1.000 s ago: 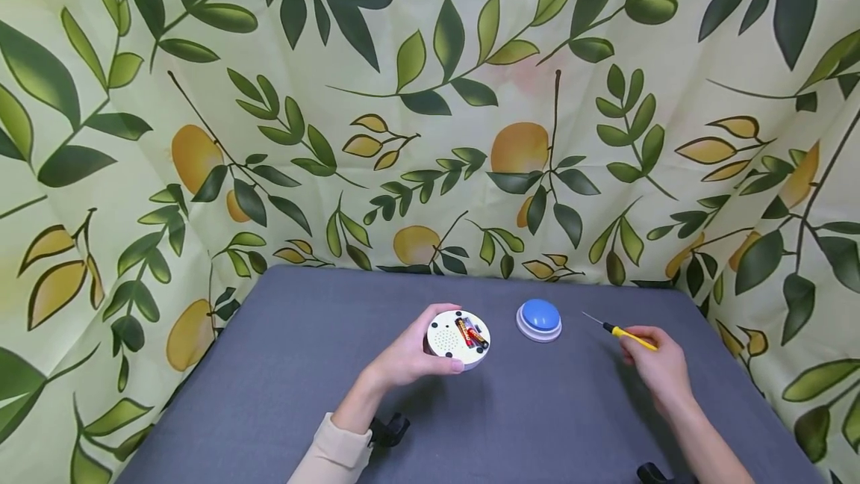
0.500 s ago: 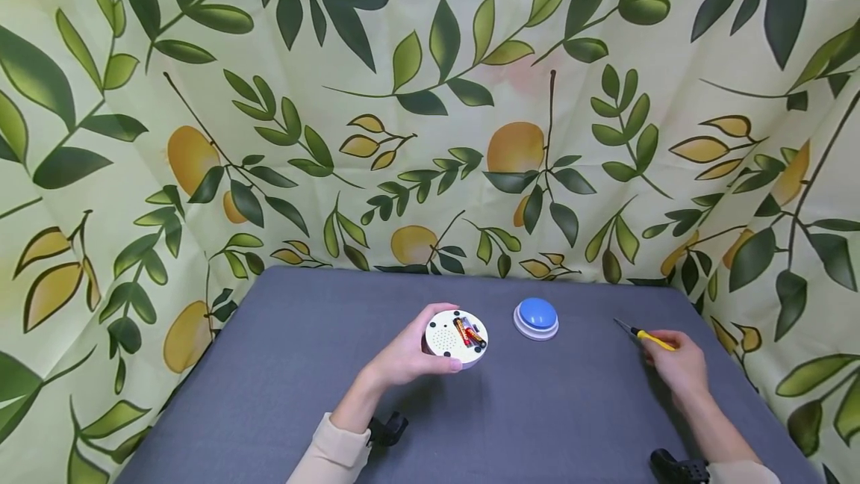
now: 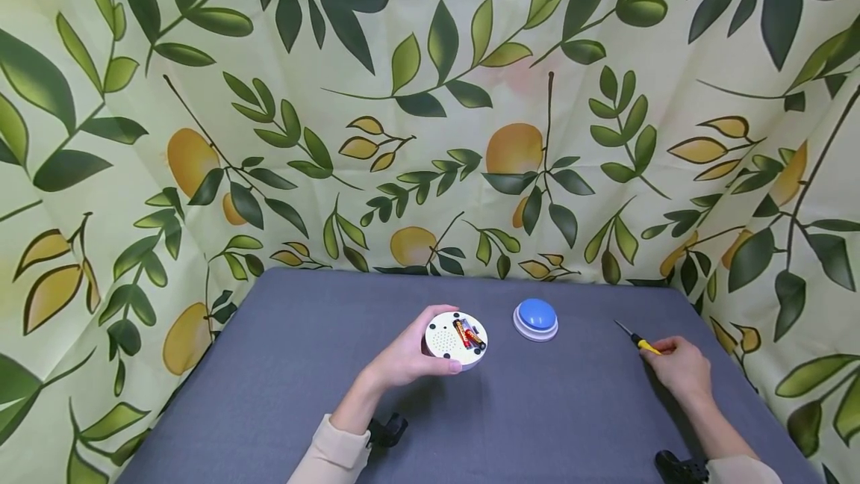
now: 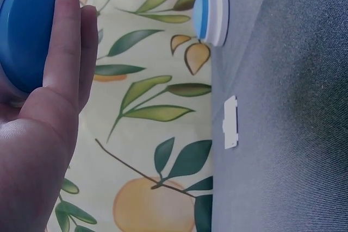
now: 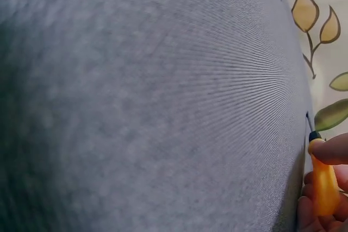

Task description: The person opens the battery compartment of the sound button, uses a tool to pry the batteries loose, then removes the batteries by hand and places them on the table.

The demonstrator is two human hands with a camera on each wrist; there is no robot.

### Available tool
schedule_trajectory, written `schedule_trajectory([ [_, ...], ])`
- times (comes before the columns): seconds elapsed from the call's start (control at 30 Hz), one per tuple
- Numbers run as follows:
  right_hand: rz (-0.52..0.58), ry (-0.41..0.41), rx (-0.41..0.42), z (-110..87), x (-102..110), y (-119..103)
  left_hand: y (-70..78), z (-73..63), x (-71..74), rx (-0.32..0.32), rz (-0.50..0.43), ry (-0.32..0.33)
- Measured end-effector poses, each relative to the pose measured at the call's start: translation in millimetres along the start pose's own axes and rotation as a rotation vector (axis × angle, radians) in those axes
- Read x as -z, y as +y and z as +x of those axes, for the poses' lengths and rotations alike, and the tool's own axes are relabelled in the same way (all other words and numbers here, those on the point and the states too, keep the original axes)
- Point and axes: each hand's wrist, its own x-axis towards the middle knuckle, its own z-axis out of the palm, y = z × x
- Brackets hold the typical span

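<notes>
Left of the button [image 3: 535, 318], the left hand [image 3: 408, 352] had fingers [image 4: 64, 42] clamped on the unit [image 3: 445, 338]; right of it, the right hand [image 3: 681, 368] pinched the screwdriver [image 3: 636, 339], seemingly best lowered flat.

A round white button [image 3: 441, 339] (blue-domed on its other side) is held above the tabletop [image 3: 322, 342], its underside and exposed batteries [image 3: 460, 332] tilted toward the near side, left of a yellow-and-black screwdriver [image 3: 641, 343] whose thin shaft points far and left.

Left hand [image 3: 404, 355] raised, gripping; right hand [image 3: 684, 370] lower, pinching; well apart.
</notes>
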Motion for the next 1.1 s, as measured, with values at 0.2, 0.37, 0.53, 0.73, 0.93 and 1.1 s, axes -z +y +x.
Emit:
schedule_trajectory([
  [0.2,-0.001,-0.001,-0.009,0.9,1,-3,-1.4,-0.2,1.1,0.010,0.017,0.006],
  [0.37,0.015,0.026,-0.014,-2.1,3,-11,-1.5,0.0,1.2,0.005,0.017,0.007],
  [0.53,0.068,0.057,0.020,-9.1,3,-26,-0.4,-0.4,0.9,0.008,0.014,0.010],
  [0.73,0.187,0.066,0.004,-21.0,1,-51,-0.5,-0.8,0.4,0.001,0.017,0.017],
  [0.93,0.325,0.048,-0.016,-35.5,-3,-75,-0.8,-0.6,-0.2,-0.006,0.019,0.022],
  [1.1,0.404,0.037,0.033,-44.8,-2,-99,-2.9,0.6,0.6,-0.002,0.014,0.021],
])
